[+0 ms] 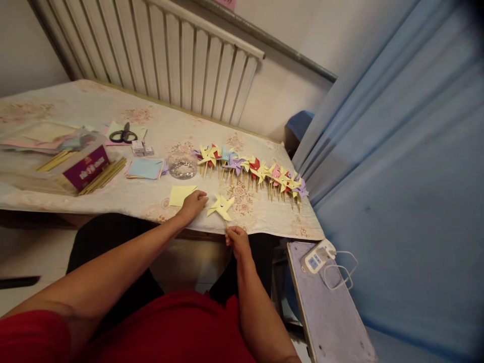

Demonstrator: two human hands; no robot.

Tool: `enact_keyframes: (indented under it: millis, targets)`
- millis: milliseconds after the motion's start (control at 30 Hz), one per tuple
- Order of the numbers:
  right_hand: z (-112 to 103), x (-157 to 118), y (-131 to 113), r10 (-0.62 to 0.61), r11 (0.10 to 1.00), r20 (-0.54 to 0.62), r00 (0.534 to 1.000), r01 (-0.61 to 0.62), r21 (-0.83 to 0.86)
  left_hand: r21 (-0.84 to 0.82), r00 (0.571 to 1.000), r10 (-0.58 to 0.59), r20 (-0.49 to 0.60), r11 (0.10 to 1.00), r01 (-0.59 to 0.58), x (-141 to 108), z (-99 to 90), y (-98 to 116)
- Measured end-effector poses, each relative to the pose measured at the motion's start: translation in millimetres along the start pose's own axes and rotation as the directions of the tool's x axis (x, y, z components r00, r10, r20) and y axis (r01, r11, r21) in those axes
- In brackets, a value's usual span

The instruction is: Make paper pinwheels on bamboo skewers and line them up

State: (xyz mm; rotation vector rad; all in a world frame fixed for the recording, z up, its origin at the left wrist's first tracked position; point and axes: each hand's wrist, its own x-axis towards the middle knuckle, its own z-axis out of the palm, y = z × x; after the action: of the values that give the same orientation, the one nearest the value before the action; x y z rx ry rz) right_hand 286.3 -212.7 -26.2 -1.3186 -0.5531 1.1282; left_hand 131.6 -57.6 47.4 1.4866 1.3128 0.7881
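A yellow paper pinwheel (221, 207) on a thin stick is held up by my right hand (238, 241), whose fingers close round the stick near the table's front edge. Just left of the pinwheel is my left hand (194, 203), fingers curled, beside a yellow paper square (181, 195) on the table. Whether the left fingers hold anything is hidden. A round clear tub (182, 166) of small metal pieces stands behind the left hand. Many finished pinwheels (260, 171) in yellow, red, purple, blue and pink lie in a row at the back right.
A flowered cloth covers the table (272, 217). At left are a clear plastic box (75, 171), wooden sticks (102, 176), a stack of coloured paper (144, 168), small boxes (142, 148) and scissors (123, 134). A white power strip (318, 256) with a cable rests on a low bench (333, 312).
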Motion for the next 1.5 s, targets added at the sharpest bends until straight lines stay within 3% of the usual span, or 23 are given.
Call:
enact_keyframes:
  millis: [233,567,900,1500]
  targets:
    - [0,1,0,0.026,1.000,0.008,1.000,-0.026,-0.009,-0.159,0.999,-0.046,0.007,0.986,0.047,7,7.1,13]
    - [3,2,0,0.050,0.999,0.029,0.998,-0.049,-0.019,-0.310,0.998,-0.057,0.036,0.949,0.065,16,13.0,12]
    - [3,3,0,0.055,0.997,0.024,0.998,-0.054,-0.046,-0.351,0.997,-0.063,0.049,0.933,0.076,16,11.2,15]
    - [4,1,-2,0.065,0.997,0.041,0.997,-0.063,-0.048,-0.232,0.997,-0.014,0.074,0.972,0.031,16,10.2,19]
